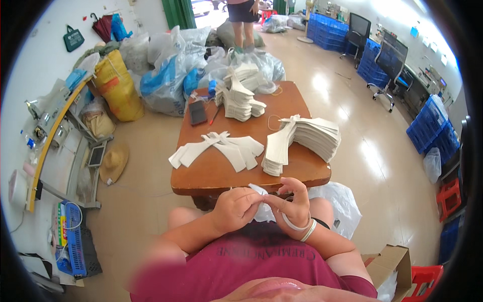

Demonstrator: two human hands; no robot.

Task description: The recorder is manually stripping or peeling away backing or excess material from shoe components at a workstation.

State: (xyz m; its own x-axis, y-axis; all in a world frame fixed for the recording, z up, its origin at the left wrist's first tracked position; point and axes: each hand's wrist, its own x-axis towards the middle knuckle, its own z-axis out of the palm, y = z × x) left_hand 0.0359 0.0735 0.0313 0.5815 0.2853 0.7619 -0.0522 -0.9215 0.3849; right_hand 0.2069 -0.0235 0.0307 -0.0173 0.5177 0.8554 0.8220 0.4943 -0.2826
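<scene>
Just beyond my lap, my left hand [234,207] and my right hand [294,207] meet at the fingertips. Both are closed in a pinch on a small white cut piece [257,189], mostly hidden by the fingers; my right index finger is raised. White bands [300,227] circle my right wrist. On the brown table [221,183] in front lie fanned-out white cut pieces [232,152] at left. A thick stack of white pieces [314,138] sits at right, with another stack [240,98] farther back.
A dark tray [197,113] and a red pen [215,117] lie on the table's left side. Filled bags [163,83] crowd behind it, where a person [242,22] stands. Clear plastic [344,204] hangs by my right knee. Blue crates [427,126] line the right; a cardboard box [395,264] stands lower right.
</scene>
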